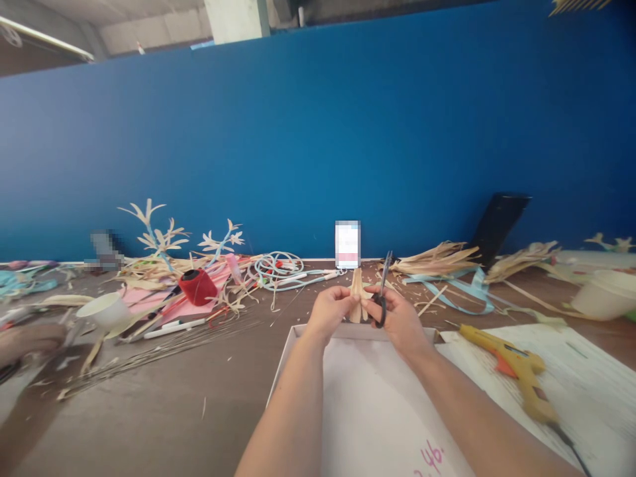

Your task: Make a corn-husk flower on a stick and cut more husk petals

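My left hand (334, 309) pinches a piece of dried husk (356, 286), pale tan and cut into strips like petals, between thumb and fingers. On its other side my right hand (396, 317) grips the same husk with its fingertips. A pair of dark-handled scissors (382, 291) is also held in my right hand, with the blades pointing up and away. Both hands are above the far edge of a white box lid (368, 397) that carries pink handwriting. Just beyond the husk a lit phone (348, 245) leans upright.
A yellow glue gun (514, 368) lies on papers at right. Dried husk bundles (437, 258) and blue ribbon (472, 291) lie behind it. At left are husk flowers (159, 238), a red spool (197, 286), a white cup (104, 310), thin wires (163, 354) and another person's hand (32, 341).
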`<state>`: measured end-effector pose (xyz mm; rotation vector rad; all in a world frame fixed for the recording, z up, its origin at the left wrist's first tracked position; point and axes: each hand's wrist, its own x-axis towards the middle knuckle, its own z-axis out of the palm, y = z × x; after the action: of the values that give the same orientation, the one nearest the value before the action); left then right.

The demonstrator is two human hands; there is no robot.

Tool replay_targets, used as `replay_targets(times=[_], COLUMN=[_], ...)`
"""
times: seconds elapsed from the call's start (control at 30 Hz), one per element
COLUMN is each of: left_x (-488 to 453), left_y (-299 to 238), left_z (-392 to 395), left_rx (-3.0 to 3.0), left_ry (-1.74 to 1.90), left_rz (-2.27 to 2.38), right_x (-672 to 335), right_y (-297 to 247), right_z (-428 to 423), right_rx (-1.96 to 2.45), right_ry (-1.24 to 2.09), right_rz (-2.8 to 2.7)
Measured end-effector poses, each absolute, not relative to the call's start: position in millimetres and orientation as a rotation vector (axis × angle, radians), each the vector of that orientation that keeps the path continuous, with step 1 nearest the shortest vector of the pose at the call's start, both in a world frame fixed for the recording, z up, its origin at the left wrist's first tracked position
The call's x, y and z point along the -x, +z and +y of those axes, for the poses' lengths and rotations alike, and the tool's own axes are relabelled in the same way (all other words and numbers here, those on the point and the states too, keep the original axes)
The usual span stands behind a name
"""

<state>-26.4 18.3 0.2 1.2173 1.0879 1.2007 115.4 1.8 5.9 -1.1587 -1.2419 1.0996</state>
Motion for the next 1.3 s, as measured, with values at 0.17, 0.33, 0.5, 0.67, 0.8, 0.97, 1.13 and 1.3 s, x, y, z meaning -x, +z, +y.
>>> replay_targets(times=[0.17,0.33,0.5,0.67,0.8,0.97,1.13,1.3], left_x=[29,34,37,38,38,41,43,45], left_y=[1,6,6,5,8,8,7,8], left_z=[21,23,25,26,23,22,24,24], left_rx=[-1.178,-1.161,-1.184,-1.250,-1.295,-1.330,-1.301,-1.281], left_ry=[1.358,1.427,1.531,1.546,1.487,1.447,1.431,1.402], left_rz=[1.173,1.289,1.328,1.299,1.217,1.182,1.101,1.034], right_x=[-115,-119,-125,-124,-125,-133,-140,-147], right_y=[10,21,18,15,16,16,17,21], right_z=[-1,-7,-6,-5,-3,1,2,3], right_rx=[1.189,1.246,1.296,1.295,1.304,1.250,1.246,1.253], right_ry=[1.246,1.395,1.399,1.386,1.385,1.379,1.376,1.421], right_rz=[-1.351,-1.497,-1.703,-1.737,-1.703,-1.705,-1.773,-1.834])
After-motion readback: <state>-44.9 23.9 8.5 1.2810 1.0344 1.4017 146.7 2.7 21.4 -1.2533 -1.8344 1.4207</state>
